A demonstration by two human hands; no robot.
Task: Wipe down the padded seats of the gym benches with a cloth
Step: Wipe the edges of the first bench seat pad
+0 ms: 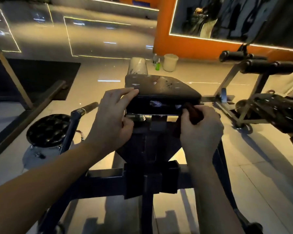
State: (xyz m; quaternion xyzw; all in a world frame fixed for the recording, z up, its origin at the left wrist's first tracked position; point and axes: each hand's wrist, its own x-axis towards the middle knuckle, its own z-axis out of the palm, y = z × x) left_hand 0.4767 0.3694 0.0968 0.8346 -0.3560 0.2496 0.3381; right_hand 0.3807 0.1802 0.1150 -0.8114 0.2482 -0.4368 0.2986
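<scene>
Nearest: dark bench frame (147,174), 1 crossbar and 1 centre post visible. Above it, 2 hands on the job. Left hand (115,119) braces the near left corner of the seat pad (162,92), fingers laid fairly straight over the top and thumb tucked under, so it's pinching the pad edge. Right hand (200,130) is curled tight round 1 dark reddish cloth (194,114), bunched and pressed against the pad's front face at the right end. The pad sits dead centre, directly ahead of the hands. Status, my read: mid-wipe on this pad's front edge. Can't tell if the top is done; the pale marks on it could be wear, tears or glare. 1 round black tufted stool (47,130) sits left of the frame, untouched. 1 second bench (240,105) stands well apart on the right with 2 foam rollers (269,66); its pad isn't clearly in view, so I'd count it as still to do. Further back on the floor: 2 pale buckets, one (138,65) just behind the pad and one (170,62) near the orange wall, with 1 green bottle (158,65) between them. There's possibly a clear bottle beside it, too small to confirm. Farthest: 1 lit-edged mirror (227,19) on the wall.
</scene>
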